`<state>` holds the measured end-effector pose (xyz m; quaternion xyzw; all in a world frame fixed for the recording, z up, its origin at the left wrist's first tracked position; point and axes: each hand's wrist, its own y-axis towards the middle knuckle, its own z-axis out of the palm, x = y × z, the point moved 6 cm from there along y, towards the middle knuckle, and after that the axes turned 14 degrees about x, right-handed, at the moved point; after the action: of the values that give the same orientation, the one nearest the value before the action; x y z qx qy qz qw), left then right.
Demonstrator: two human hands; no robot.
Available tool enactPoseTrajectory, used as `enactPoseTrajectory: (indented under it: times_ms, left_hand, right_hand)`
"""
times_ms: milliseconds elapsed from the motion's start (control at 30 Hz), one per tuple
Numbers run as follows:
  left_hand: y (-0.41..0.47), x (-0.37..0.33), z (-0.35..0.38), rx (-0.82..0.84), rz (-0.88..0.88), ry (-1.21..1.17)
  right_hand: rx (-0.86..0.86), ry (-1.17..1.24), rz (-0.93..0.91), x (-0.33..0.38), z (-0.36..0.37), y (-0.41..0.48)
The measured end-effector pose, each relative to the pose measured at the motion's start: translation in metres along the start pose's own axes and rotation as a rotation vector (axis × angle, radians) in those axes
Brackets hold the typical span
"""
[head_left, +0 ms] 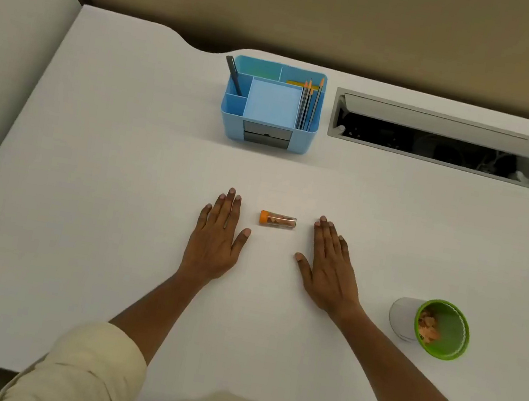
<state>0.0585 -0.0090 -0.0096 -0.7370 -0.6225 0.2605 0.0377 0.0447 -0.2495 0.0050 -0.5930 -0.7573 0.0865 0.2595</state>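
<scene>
Cannot tell what the brownish bits inside the orange-capped vial (277, 219) are: too small. Cannot name the orange scraps in the green cup (442, 329) near the right edge of the table (87, 172) either. Sees only part of the grey container (402, 317) behind that cup. Loses the lower end of the dark pen (234, 76) and the bases of the pencils (309, 103) inside the blue organizer (266, 136) at the far edge. Finds only darkness and vague shapes inside the open hatch (434, 147). Cuts both sleeves (91, 363) at the bottom.

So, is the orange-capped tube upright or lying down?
Lying down: the orange-capped tube rests lengthwise on the desk, cap toward the left hand.
</scene>
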Motion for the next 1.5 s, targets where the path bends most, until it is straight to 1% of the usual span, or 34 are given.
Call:
enactPoseTrajectory:
  times_ms: [100, 167, 300, 367, 500, 600, 667, 767, 867, 1000, 1100, 1167, 1267, 1367, 1500]
  left_hand:
    - [-0.001, 0.0, -0.004, 0.018, -0.05, 0.011]
    - [-0.001, -0.004, -0.01, 0.011, -0.079, -0.029]
    - [0.001, -0.013, -0.026, 0.001, -0.09, -0.079]
    - [-0.002, -0.021, -0.035, -0.02, -0.093, -0.118]
    - [-0.01, -0.036, -0.049, -0.061, -0.053, -0.245]
    - [-0.009, -0.041, -0.055, 0.007, -0.045, -0.487]
    - [-0.009, -0.047, -0.062, 0.03, 0.009, -0.584]
    - [-0.019, -0.064, -0.074, 0.033, 0.125, -0.656]
    - [-0.03, -0.078, -0.083, -0.034, 0.176, -0.727]
    - [-0.045, -0.099, -0.093, -0.1, 0.235, -0.775]
    - [-0.056, -0.118, -0.101, -0.106, 0.323, -0.75]
    - [-0.062, -0.13, -0.104, -0.093, 0.374, -0.758]
    - [-0.069, -0.143, -0.103, -0.06, 0.381, -0.813]
    - [-0.075, -0.156, -0.098, 0.003, 0.374, -0.841]
    - [-0.084, -0.171, -0.091, 0.051, 0.374, -0.885]
  right_hand:
    - [-0.099, 0.05, 0.013, 0.007, -0.015, 0.006]
    - [-0.113, 0.062, -0.001, 0.018, -0.024, 0.015]
    - [-0.01, 0.086, -0.033, 0.035, -0.031, 0.034]
    - [-0.018, 0.084, -0.032, 0.04, -0.034, 0.038]
    - [-0.099, 0.13, -0.035, 0.04, -0.036, 0.031]
    - [-0.184, 0.191, -0.083, 0.043, -0.041, 0.014]
    - [-0.245, 0.217, -0.109, 0.045, -0.049, 0.001]
    - [-0.351, 0.237, -0.122, 0.046, -0.064, -0.023]
    - [-0.423, 0.25, -0.127, 0.043, -0.077, -0.05]
    - [-0.425, 0.315, -0.133, 0.035, -0.089, -0.079]
    - [-0.373, 0.419, -0.2, 0.036, -0.1, -0.092]
    - [-0.335, 0.478, -0.242, 0.04, -0.108, -0.098]
    - [-0.337, 0.485, -0.298, 0.045, -0.114, -0.112]
    - [-0.341, 0.448, -0.274, 0.043, -0.108, -0.126]
    - [-0.321, 0.474, -0.239, 0.039, -0.094, -0.142]
